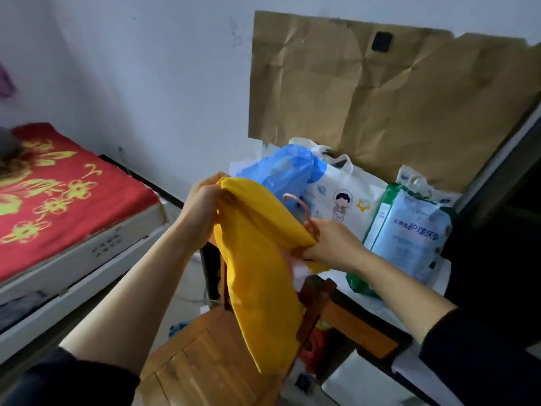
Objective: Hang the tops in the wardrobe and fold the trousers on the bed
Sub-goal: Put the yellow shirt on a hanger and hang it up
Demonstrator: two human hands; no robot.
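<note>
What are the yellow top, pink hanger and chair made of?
Yellow top: soft matte cloth; it drapes and creases. Pink hanger: probably smooth plastic, thin and evenly coloured, though blurred. Chair: wood with visible grain, slightly glossy.

Only the hook of the pink hanger [304, 212] shows above the yellow top [257, 276], cloth hides the fingertips of the left hand [202, 209], the bed [58, 194] runs off the picture's left edge, and a grey shape [8, 142] on it blurs beyond naming.

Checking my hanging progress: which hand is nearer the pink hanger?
Right. The right hand grips the pink hanger below its hook; the left hand holds the yellow top, well left of the hanger.
</note>
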